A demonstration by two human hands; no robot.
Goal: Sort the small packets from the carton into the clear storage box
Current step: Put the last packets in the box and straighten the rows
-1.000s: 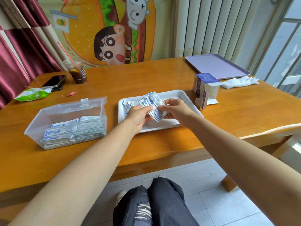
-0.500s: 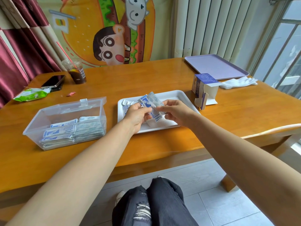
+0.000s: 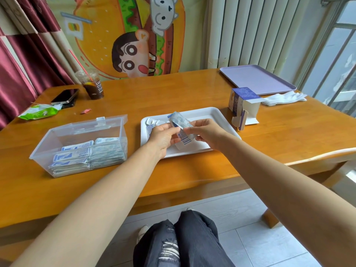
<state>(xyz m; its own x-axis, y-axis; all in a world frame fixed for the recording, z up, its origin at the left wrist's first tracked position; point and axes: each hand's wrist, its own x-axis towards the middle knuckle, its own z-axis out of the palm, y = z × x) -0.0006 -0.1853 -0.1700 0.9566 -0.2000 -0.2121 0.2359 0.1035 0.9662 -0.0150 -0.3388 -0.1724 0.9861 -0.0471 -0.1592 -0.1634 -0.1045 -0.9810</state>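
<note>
- Head cam: left hand (image 3: pixel 163 136) & right hand (image 3: pixel 209 133) are both pinching packets (image 3: pixel 180 122) over white tray (image 3: pixel 213 112).
- Fan from 1 s ago is squaring into a stack; prob. going to clear storage box (image 3: pixel 77 130), left.

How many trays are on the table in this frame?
2: a white tray near the front edge, centre; a lavender tray at the far right corner. None appears hidden.

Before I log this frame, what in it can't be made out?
All head view:
- Count in the packet bundle: the left hand and right hand cover its lower part.
- Inside of the carton: hidden by its own walls.
- The loose packets on the white tray: partly behind the left hand.
- Packet print: too small.
</note>
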